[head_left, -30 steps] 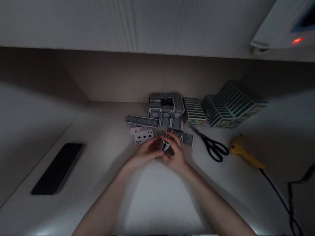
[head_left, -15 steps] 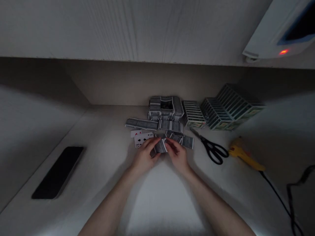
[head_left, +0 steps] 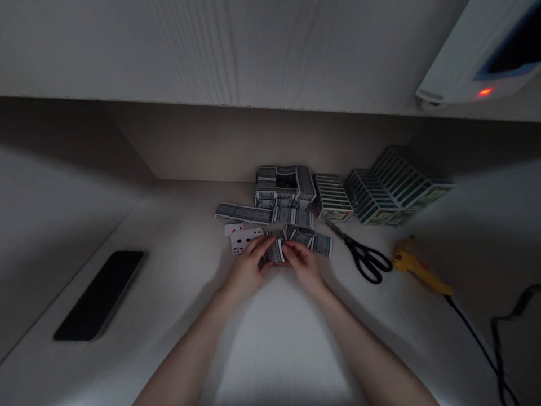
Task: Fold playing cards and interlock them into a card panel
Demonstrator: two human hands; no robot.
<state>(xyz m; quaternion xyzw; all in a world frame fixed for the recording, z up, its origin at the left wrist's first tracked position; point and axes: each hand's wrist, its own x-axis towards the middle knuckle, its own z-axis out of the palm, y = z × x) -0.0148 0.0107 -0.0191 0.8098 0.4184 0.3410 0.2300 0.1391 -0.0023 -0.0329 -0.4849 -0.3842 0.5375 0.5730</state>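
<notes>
Card piece [head_left: 274,252] is front & ctr over the tabletop [head_left: 279,332], btwn both hands. L hand [head_left: 249,265] has its left end, fingers over the top & thumb on the near side; R hand [head_left: 306,268] is drawn in narrow, fingertips pinching at the right edge. Patterned back faces up twd the camera; a white edge at the right end runs roughly near-to-far, leaning a bit. Long axis: can't tell, b/c fingers cover both ends. Underside hidden; also can't tell if it touches the tabletop or is held just above.

Just beyond L hand: a spades card [head_left: 243,239], face up, partly under the fingers from this view; rank hard to read. It overlaps a red-suit card [head_left: 230,228], mostly hidden. Past R hand, loose folded pieces [head_left: 322,245] w/ same grey pattern; some blocked by the hands. Farther back, a card strip [head_left: 243,213] lies L-R, right end dipping slightly nearer. Behind that, a card structure [head_left: 266,186] w/ a squarish opening, inside too dark to make out.

Right side: scissors [head_left: 367,259], blades pointing far-left, tips near a ribbed card block [head_left: 333,194]; then a yellow glue gun [head_left: 422,274], its front end blurred in shadow. Phone [head_left: 101,296] far left, dark face up. Device w/ red light [head_left: 460,67], top R, cut off by frame.
</notes>
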